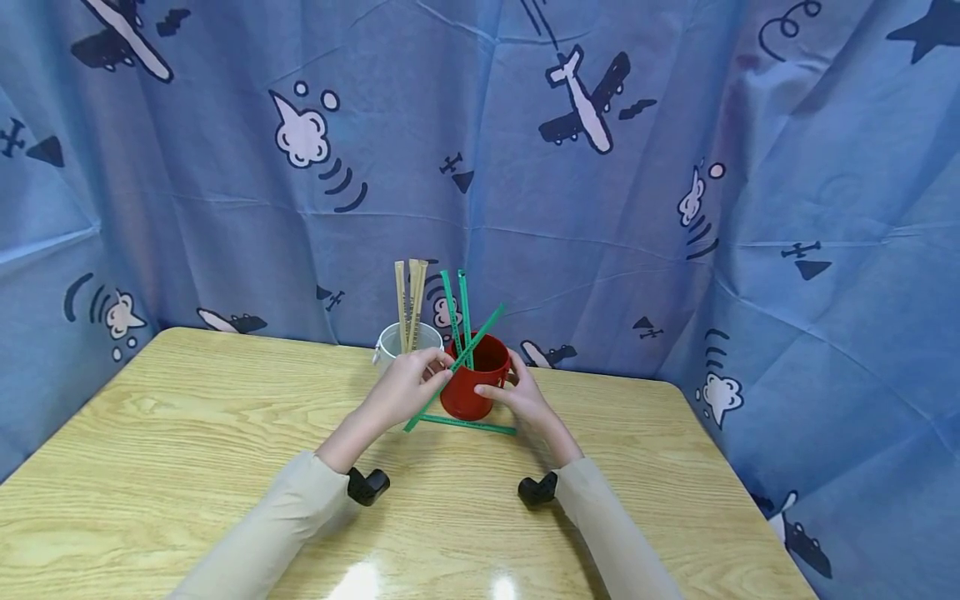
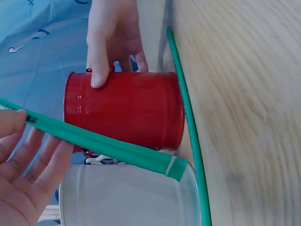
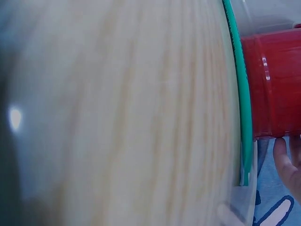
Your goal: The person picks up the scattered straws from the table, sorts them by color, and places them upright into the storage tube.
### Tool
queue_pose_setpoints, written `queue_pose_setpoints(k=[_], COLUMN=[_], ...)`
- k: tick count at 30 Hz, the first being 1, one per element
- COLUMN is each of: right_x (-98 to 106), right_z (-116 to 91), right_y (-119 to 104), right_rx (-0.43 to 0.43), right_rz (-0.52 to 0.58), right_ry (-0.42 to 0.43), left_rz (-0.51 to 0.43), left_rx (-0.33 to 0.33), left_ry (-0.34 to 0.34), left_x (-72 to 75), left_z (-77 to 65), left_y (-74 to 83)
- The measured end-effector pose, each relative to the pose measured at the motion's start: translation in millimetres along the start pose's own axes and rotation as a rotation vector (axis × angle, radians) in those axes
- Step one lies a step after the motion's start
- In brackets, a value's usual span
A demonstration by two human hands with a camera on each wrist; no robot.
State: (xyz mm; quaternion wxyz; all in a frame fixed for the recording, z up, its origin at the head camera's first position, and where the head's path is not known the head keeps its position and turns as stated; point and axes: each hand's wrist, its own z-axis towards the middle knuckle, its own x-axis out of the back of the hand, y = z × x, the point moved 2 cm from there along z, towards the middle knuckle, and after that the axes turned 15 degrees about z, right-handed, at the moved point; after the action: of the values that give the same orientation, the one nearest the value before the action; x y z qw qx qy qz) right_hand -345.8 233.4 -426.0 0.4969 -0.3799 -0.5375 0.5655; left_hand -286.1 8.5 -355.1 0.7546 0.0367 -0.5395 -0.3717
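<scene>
Between thumb and fingers my left hand point(image 1: 409, 385) pinches a slim green paper-wrapped stick point(image 1: 486, 327), slanted in front of a small red bucket point(image 1: 467, 398). In the left wrist view that green stick crosses before the bucket's side. My right hand point(image 1: 528, 398) holds the red bucket by its right side, thumb on the near wall and fingers behind. Two similar green sticks point(image 1: 464, 308) stand inside the bucket. Another green stick point(image 1: 472, 425) lies flat on the table along the bucket's foot. The right wrist view catches only some fingertips against the red wall.
Left of the red bucket stands a white bucket point(image 1: 389, 342) with several tan wrapped sticks point(image 1: 411, 302) upright in it. Both buckets are near the back edge of the wooden table point(image 1: 225, 417). A blue patterned curtain point(image 1: 375, 108) hangs behind.
</scene>
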Motion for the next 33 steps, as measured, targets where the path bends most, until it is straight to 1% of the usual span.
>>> queue_pose_setpoints(k=[5, 8, 12, 19, 23, 26, 30, 33], right_x=[0, -4, -7, 0, 1, 0, 0, 0], right_z=[-2, -7, -12, -1, 0, -1, -1, 0], right_y=[-5, -16, -26, -5, 0, 1, 0, 0], right_rx=[-0.014, -0.021, -0.010, 0.002, 0.070, 0.096, 0.062, 0.031], right_rz=[0.027, 0.038, 0.015, 0.001, -0.037, -0.046, -0.017, 0.003], right_ry=[-0.022, -0.045, -0.054, -0.021, -0.018, -0.016, -0.019, -0.017], left_rz=[-0.041, -0.080, -0.127, -0.173, -0.206, -0.240, -0.270, -0.279], left_rx=[0.011, 0.021, 0.039, 0.039, 0.050, 0.068, 0.083, 0.086], left_ry=[0.037, 0.063, 0.105, 0.198, 0.247, 0.290, 0.351, 0.380], left_x=[1.2, 4.1, 9.5, 18.5, 22.8, 25.7, 28.0, 28.7], left_z=[10.7, 15.5, 21.1, 32.5, 38.0, 41.4, 45.0, 46.8], left_y=[4.9, 9.1, 15.2, 22.2, 24.3, 25.6, 26.2, 26.0])
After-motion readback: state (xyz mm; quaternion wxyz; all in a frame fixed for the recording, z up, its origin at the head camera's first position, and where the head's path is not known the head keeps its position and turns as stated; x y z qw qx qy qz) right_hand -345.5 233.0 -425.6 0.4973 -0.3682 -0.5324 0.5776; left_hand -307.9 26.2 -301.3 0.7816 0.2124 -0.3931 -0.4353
